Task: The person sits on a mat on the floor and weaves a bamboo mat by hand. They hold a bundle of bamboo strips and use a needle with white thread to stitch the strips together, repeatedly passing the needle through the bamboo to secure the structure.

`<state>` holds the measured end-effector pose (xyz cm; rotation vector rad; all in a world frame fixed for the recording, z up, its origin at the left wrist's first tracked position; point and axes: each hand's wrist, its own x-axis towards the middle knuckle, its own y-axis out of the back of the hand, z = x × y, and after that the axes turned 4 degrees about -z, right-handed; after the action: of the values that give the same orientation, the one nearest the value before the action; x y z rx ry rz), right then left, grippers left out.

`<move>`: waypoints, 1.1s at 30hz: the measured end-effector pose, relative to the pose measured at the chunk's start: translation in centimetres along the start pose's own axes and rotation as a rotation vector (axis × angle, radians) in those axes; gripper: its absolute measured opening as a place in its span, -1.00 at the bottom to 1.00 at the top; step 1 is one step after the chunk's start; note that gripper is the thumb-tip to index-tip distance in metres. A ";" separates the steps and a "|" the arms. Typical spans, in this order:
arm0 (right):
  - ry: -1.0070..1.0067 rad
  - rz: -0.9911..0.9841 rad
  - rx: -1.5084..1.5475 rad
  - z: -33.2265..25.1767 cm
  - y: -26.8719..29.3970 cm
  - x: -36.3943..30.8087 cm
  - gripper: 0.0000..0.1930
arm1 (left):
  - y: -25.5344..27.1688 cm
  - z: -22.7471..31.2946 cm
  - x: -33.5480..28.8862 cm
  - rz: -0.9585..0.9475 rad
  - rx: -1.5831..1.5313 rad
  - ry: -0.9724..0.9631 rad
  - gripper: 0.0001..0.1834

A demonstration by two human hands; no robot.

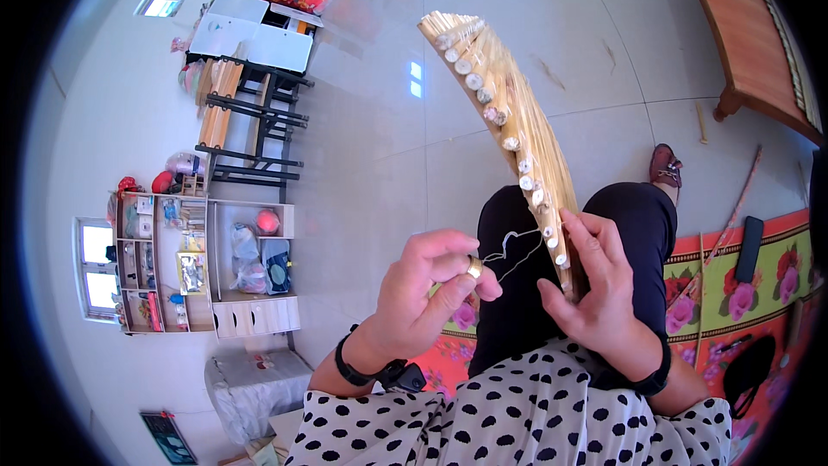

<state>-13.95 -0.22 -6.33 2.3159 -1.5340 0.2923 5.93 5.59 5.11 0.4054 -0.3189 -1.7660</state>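
A long curved panel of pale plant stalks [539, 151] stands on edge above my lap, its round white cut ends in a row. My right hand [599, 280] holds its near end, fingers on the far side and thumb by the lower tip. To the left, my left hand [431, 293] is closed in a pinch, a gold-coloured ring-like band [474, 267] on one finger. A loose pale thread [511, 252] runs in a slack loop from these fingers to the stalks. Whether a needle is in the pinch cannot be made out.
A floral cloth [690, 293] lies beneath me, with a dark phone [749, 248] and a thin striped stick [733, 216] at the right. A wooden bench [733, 26] stands at the far right. Shelves [207, 263] and stacked black-framed furniture [259, 116] line the left wall.
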 end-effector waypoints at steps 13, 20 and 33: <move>0.224 -0.092 -0.029 -2.6 2.0 -1.5 -0.55 | -2.8 -0.8 -1.5 -0.195 -0.231 -0.084 -0.62; 0.237 -0.110 0.045 -2.7 1.3 -2.6 -0.65 | -3.5 0.2 -1.5 -0.328 -0.129 -0.113 -0.52; 0.209 -0.141 0.288 -1.7 1.2 -2.8 -0.72 | -3.3 0.1 -1.8 -0.426 -0.322 -0.125 -0.41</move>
<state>-16.12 2.36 -5.52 2.4997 -1.2914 0.7357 3.36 8.12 4.01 0.1348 -0.0290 -2.2212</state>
